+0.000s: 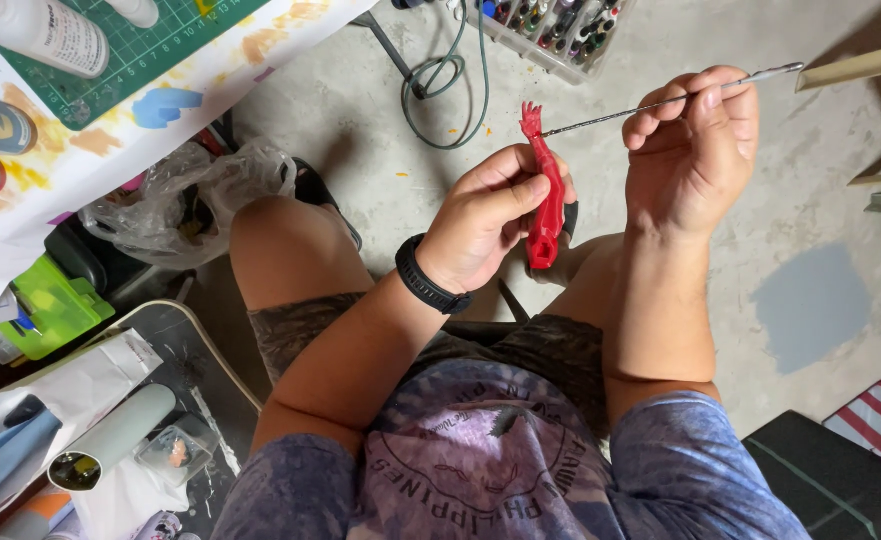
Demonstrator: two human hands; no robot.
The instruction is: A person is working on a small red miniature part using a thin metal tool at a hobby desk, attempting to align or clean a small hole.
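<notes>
While gripped above the knees in the head view: red plastic figure part (549, 205), left hand (486, 225) fingers curled, thumb pressed on it. Slim metal needle file (666, 100) pinched in right hand (691, 150), tip at clawed end; filing judged under way, unfinished.

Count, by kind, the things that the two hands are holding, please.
Red plastic figure part, held in the left hand: 1
Thin metal tool with a long shaft, held in the right hand, its tip at the top of the red part: 1
Total: 2
</notes>
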